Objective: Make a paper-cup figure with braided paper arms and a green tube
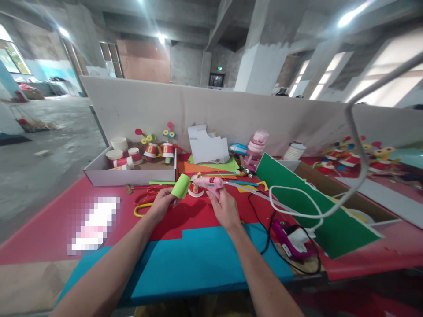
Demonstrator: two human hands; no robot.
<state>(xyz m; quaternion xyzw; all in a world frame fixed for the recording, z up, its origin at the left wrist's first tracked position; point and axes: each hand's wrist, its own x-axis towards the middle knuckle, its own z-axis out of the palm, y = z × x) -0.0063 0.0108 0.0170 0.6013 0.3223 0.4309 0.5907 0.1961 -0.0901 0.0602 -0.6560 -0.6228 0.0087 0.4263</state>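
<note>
My left hand (161, 203) is closed round a rolled green foam tube (181, 186), held just above the red sheet. My right hand (224, 206) grips a pink glue gun (209, 182) whose nozzle points left at the tube's end. A small red-and-white paper cup (194, 190) stands on the table right behind the tube, between the two hands. The gun's white cord (294, 206) loops away to the right.
A white cardboard box (128, 176) at the back left holds paper cups and decorated cup figures. Yellow scissors (142, 209) lie left of my left hand. A green foam sheet (317, 211) leans on a box at right, with a purple glue gun (288, 237) before it. Blue foam (198, 259) covers the near edge.
</note>
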